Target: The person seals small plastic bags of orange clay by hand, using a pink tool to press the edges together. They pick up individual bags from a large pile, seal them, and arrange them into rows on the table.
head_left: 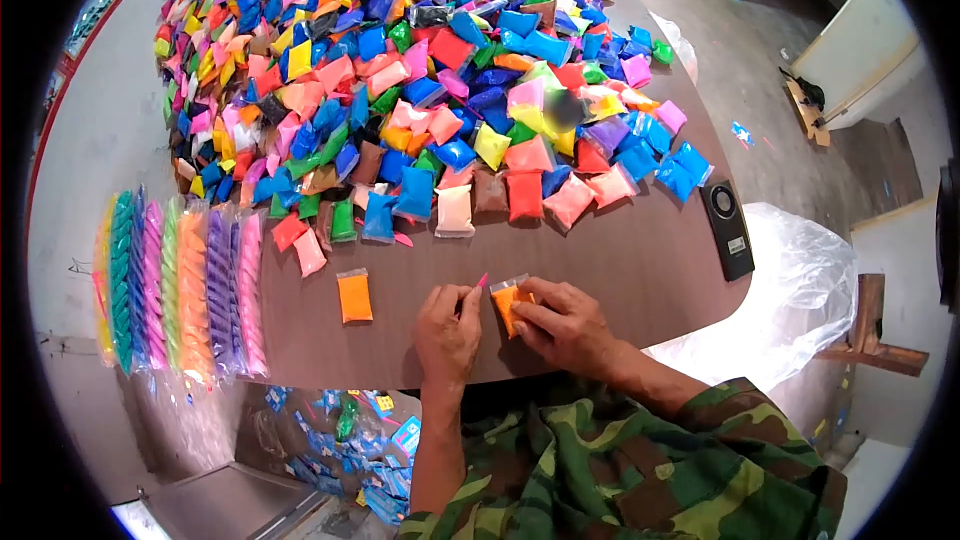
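My left hand is closed, thumb and forefinger pinching a thin pink piece whose tip sticks out; it is too small to tell its kind. Just right of it, my right hand grips a small clear packet with orange filling, which is tilted near the table. The fingers cover its right side. Another orange packet lies flat on the brown table, to the left of my left hand and apart from it.
A large heap of colourful packets covers the far table. Long bags of twisted coloured material lie at the left edge. A black device rests at the right edge, with clear plastic sheeting beyond. Blue packages lie below the table.
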{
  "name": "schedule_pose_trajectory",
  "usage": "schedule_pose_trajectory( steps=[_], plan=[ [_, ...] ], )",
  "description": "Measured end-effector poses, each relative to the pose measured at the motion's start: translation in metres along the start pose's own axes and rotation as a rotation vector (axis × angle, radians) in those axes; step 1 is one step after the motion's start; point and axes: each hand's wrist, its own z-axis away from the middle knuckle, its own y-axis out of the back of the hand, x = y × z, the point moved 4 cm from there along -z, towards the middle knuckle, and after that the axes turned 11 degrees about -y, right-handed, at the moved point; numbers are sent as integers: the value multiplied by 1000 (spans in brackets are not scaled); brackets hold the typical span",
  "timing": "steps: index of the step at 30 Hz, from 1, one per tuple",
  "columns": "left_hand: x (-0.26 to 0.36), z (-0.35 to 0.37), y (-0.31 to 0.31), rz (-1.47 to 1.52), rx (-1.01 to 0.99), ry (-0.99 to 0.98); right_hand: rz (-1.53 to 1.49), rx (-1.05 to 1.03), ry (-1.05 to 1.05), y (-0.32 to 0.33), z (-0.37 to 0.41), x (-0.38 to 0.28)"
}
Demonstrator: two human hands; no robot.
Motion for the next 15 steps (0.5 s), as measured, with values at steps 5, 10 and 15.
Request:
schedule_pose_trajectory(
  steps=[5,10,15],
  plan=[
    [18,24,1,135,-48,71,-34,-17,-72,2,-2,1],
    [18,36,-5,82,-51,65,-32,-2,-53,-1,2,5],
    [3,17,0,-2,-3,55,-24,-4,-81,1,-1,1]
  ],
)
